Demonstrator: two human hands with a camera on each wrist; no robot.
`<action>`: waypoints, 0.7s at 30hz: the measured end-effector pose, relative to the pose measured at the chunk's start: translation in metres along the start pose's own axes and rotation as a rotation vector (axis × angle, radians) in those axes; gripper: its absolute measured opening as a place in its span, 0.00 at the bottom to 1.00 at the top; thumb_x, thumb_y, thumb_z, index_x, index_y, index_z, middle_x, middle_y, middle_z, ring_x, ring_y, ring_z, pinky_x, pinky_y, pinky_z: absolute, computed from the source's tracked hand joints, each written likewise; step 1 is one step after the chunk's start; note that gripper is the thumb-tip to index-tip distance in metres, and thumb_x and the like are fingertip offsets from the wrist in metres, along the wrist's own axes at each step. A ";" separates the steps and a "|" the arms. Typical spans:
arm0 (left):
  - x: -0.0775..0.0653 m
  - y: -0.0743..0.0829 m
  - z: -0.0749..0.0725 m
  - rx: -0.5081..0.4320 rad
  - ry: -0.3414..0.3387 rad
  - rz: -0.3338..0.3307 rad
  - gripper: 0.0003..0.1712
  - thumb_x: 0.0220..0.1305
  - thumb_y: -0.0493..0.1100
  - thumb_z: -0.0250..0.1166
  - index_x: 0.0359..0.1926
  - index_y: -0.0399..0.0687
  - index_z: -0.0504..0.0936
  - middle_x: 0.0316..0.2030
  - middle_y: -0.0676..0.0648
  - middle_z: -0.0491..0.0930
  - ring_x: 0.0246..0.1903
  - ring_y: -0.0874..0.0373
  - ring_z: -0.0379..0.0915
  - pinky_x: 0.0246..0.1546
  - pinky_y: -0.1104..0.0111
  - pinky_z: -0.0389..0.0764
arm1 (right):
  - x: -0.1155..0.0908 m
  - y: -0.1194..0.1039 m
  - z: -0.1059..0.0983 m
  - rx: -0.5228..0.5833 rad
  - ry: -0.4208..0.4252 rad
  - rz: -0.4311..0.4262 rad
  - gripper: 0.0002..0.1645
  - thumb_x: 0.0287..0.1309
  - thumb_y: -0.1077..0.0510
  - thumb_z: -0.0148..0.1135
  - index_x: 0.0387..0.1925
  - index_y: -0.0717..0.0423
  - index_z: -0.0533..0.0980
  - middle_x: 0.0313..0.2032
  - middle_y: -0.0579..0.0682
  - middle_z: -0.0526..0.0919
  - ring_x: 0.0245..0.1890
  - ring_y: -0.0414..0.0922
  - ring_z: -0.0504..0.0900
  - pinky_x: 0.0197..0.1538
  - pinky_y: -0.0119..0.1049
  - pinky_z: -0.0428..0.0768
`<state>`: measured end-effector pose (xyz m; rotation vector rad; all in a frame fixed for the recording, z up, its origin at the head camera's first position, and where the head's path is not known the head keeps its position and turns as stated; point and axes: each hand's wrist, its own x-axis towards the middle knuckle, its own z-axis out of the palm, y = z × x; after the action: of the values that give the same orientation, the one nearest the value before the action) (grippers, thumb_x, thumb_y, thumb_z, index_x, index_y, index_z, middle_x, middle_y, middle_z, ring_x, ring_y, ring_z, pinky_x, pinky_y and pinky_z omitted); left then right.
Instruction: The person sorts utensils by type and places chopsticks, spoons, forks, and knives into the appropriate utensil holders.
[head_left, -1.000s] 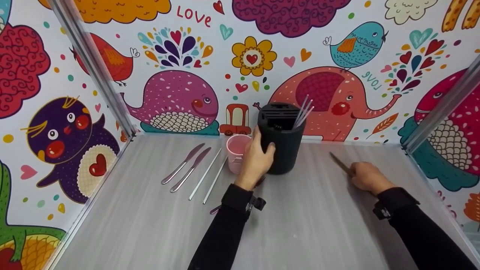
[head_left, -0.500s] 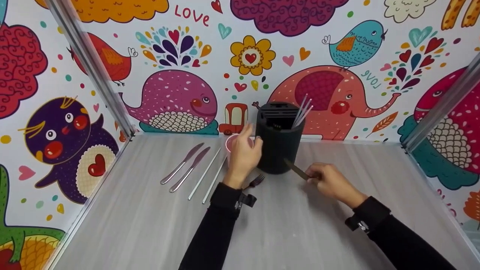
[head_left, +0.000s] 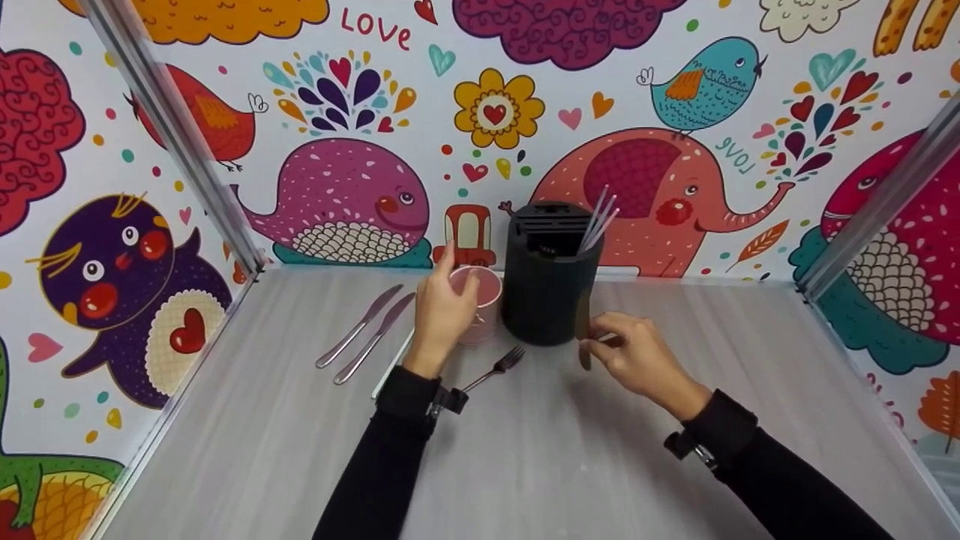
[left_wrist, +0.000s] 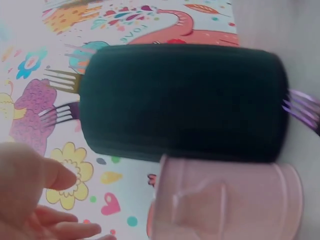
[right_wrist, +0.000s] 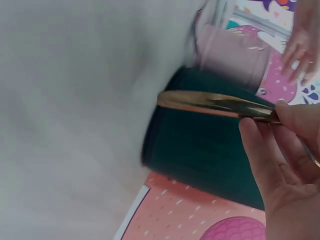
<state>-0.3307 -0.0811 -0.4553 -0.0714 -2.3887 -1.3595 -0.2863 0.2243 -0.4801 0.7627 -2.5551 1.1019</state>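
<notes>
My right hand (head_left: 637,356) pinches a gold table knife (right_wrist: 210,102) between thumb and fingers. In the head view the knife is turned nearly upright, overlapping the right front of the black utensil holder (head_left: 546,292). Tines of a gold fork (left_wrist: 64,80) and a dark fork (left_wrist: 61,114) stick out of the holder's top in the left wrist view, and thin pale sticks (head_left: 600,221) lean from its right side. My left hand (head_left: 442,315) holds nothing, fingers extended, and partly covers the pink cup (head_left: 484,322) beside the holder.
A dark fork (head_left: 506,364) lies on the grey table (head_left: 540,465) in front of the cup. Two table knives (head_left: 375,337) lie at left, with a thin silver stick (head_left: 391,367) partly hidden by my left hand. Patterned wall panels (head_left: 495,45) and metal posts (head_left: 172,135) enclose the table.
My left hand has let go of the utensil holder and moved left to the cup. My right hand has brought the gold knife left to the holder and turned it upright.
</notes>
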 end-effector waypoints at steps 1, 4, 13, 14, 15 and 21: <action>0.000 -0.002 -0.001 0.021 -0.023 -0.020 0.45 0.77 0.47 0.69 0.85 0.37 0.62 0.73 0.30 0.79 0.66 0.39 0.82 0.72 0.49 0.81 | 0.001 -0.003 0.001 0.004 0.022 -0.016 0.11 0.62 0.68 0.79 0.40 0.49 0.91 0.37 0.42 0.92 0.39 0.39 0.90 0.46 0.40 0.94; -0.002 -0.010 -0.002 0.102 -0.113 -0.097 0.59 0.74 0.58 0.73 0.90 0.41 0.49 0.84 0.33 0.63 0.80 0.36 0.69 0.83 0.43 0.68 | 0.006 -0.012 0.004 0.014 0.084 -0.059 0.10 0.61 0.67 0.81 0.41 0.51 0.91 0.38 0.41 0.93 0.39 0.38 0.91 0.47 0.37 0.94; -0.004 -0.025 0.002 0.137 -0.213 -0.210 0.78 0.62 0.66 0.81 0.92 0.50 0.36 0.90 0.37 0.47 0.81 0.34 0.64 0.80 0.39 0.70 | 0.029 -0.044 0.024 0.077 0.225 -0.203 0.07 0.64 0.64 0.80 0.42 0.52 0.91 0.39 0.43 0.95 0.39 0.38 0.93 0.48 0.28 0.91; -0.004 -0.026 0.003 0.139 -0.213 -0.218 0.78 0.62 0.66 0.81 0.92 0.50 0.36 0.90 0.37 0.48 0.81 0.34 0.64 0.80 0.39 0.70 | 0.032 -0.048 0.024 0.065 0.241 -0.214 0.06 0.65 0.63 0.79 0.42 0.51 0.91 0.38 0.43 0.94 0.37 0.38 0.92 0.46 0.27 0.90; -0.004 -0.027 0.005 0.142 -0.213 -0.227 0.77 0.62 0.65 0.81 0.92 0.50 0.36 0.90 0.37 0.49 0.81 0.34 0.64 0.81 0.39 0.70 | 0.036 -0.051 0.025 0.048 0.255 -0.223 0.04 0.66 0.62 0.79 0.41 0.51 0.91 0.37 0.43 0.94 0.36 0.37 0.90 0.45 0.27 0.90; -0.003 -0.030 0.013 0.163 -0.205 -0.280 0.76 0.61 0.61 0.83 0.91 0.46 0.39 0.86 0.33 0.59 0.80 0.35 0.67 0.80 0.41 0.72 | 0.051 -0.068 0.028 -0.006 0.336 -0.264 0.03 0.70 0.58 0.76 0.42 0.52 0.91 0.39 0.45 0.94 0.38 0.38 0.89 0.47 0.30 0.90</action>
<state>-0.3386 -0.0858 -0.4865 0.1841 -2.7565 -1.3235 -0.2915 0.1464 -0.4367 0.8077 -2.1109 1.0364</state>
